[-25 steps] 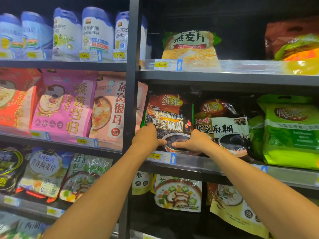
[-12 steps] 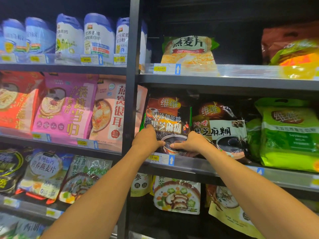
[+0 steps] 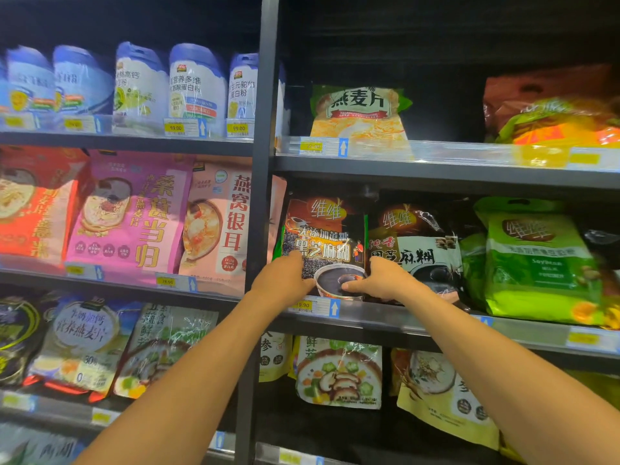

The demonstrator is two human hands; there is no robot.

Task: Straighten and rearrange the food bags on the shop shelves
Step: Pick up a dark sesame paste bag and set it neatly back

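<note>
A dark sesame-paste bag (image 3: pixel 324 236) with a bowl picture stands upright at the left end of the middle right-hand shelf (image 3: pixel 419 318). My left hand (image 3: pixel 281 276) grips its lower left edge and my right hand (image 3: pixel 382 280) grips its lower right corner, thumb across the bowl picture. A second dark sesame bag (image 3: pixel 412 246) leans just right of it, partly behind my right hand. Green soybean bags (image 3: pixel 536 263) stand further right.
A grey upright post (image 3: pixel 260 196) divides the shelving. Left of it stand a pink bag (image 3: pixel 131 213), a peach bag (image 3: pixel 218 226) and a red bag (image 3: pixel 33 203). Above are white-blue cans (image 3: pixel 194 85) and an oat bag (image 3: pixel 359 112). Vegetable-mix bags (image 3: pixel 339 374) hang below.
The view has tilted upward, so everything sits lower in frame. Both hands stay on the dark bag's lower corners; the bag stands slightly more upright.
</note>
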